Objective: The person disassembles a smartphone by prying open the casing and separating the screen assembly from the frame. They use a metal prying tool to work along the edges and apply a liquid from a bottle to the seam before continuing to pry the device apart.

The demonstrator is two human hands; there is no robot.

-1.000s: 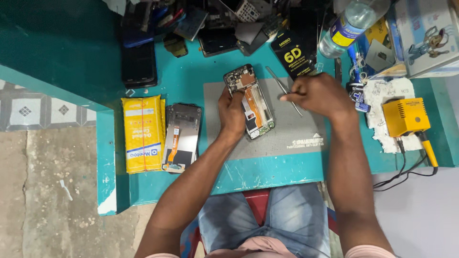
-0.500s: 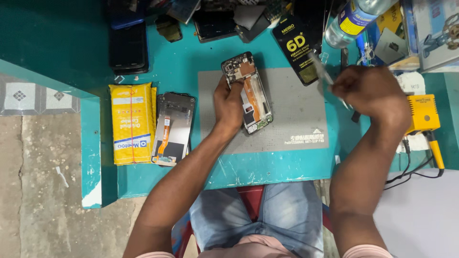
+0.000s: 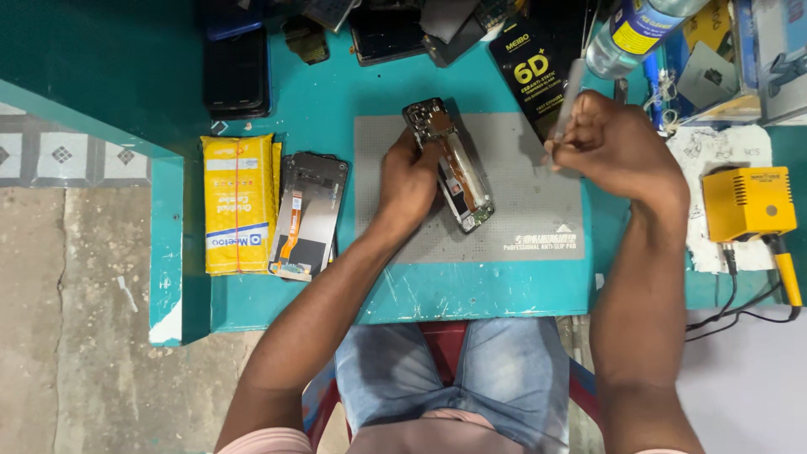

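An opened phone body (image 3: 454,168) with exposed circuit board lies tilted on the grey work mat (image 3: 521,210). My left hand (image 3: 408,181) rests on its left edge and holds it down. My right hand (image 3: 618,147) is raised at the mat's upper right corner, fingers closed around metal tweezers (image 3: 572,88) that point up and away from the phone. The right hand is clear of the phone.
A detached screen panel (image 3: 307,214) with an orange flex cable lies left of the mat, next to a yellow packet (image 3: 238,202). A yellow box tool (image 3: 748,202) with a cable sits at right. Phones, a black box (image 3: 534,59) and a bottle (image 3: 635,29) crowd the back.
My right hand has left the phone and moved right and up with the tweezers. The left hand has stayed on the phone. The camera has shifted.
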